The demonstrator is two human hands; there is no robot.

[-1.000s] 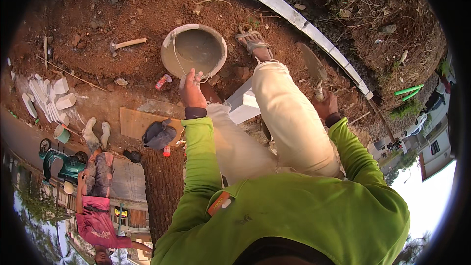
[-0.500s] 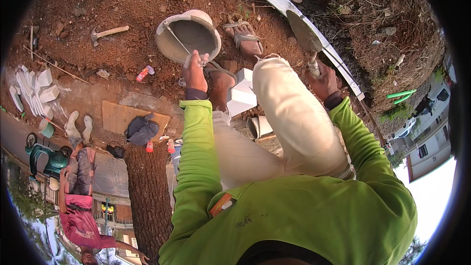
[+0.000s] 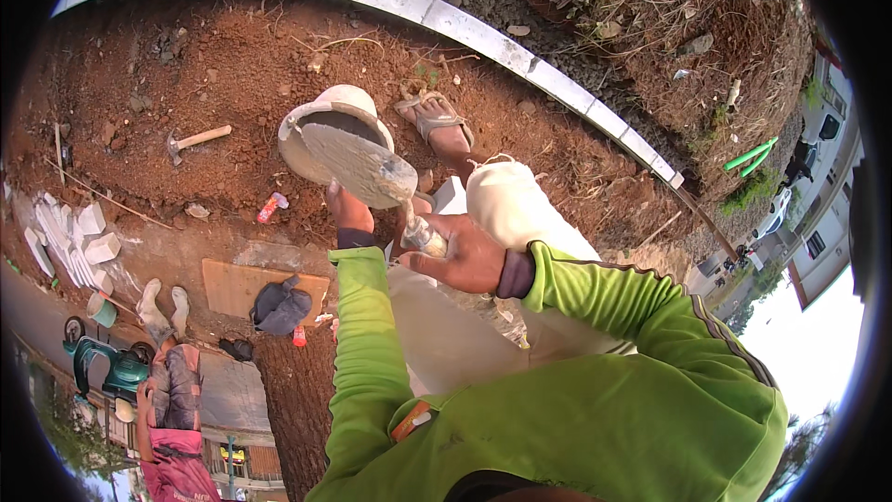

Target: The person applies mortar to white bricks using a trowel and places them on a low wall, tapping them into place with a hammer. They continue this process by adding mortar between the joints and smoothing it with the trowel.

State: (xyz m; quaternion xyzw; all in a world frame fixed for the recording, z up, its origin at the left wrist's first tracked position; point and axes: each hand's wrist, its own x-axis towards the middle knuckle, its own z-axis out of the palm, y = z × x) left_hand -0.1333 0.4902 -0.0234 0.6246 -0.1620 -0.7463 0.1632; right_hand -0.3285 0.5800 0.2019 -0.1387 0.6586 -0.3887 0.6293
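Note:
My right hand [image 3: 465, 258] is shut on the handle of a trowel [image 3: 358, 165]. Its wide blade carries grey mortar and hovers over the near rim of a white bucket [image 3: 336, 104] of grey mortar that stands on red soil. My left hand [image 3: 347, 210] reaches to the bucket's near rim just under the blade, which hides its fingers. Both arms wear bright green sleeves. My sandalled foot [image 3: 440, 121] rests to the right of the bucket, and a pale trouser knee [image 3: 506, 204] sits beside my right hand.
A hammer [image 3: 193, 140] lies on the soil at left. A curved concrete kerb [image 3: 520, 58] runs behind the bucket. White tile pieces [image 3: 76, 239], a wooden board [image 3: 237, 286], a dark cloth [image 3: 279, 307] and a small red object [image 3: 271, 207] lie nearby. Another person [image 3: 172, 409] is at lower left.
My right hand has come in from the right side and now holds the mortar-loaded trowel above the bucket. The left hand stays at the bucket's rim.

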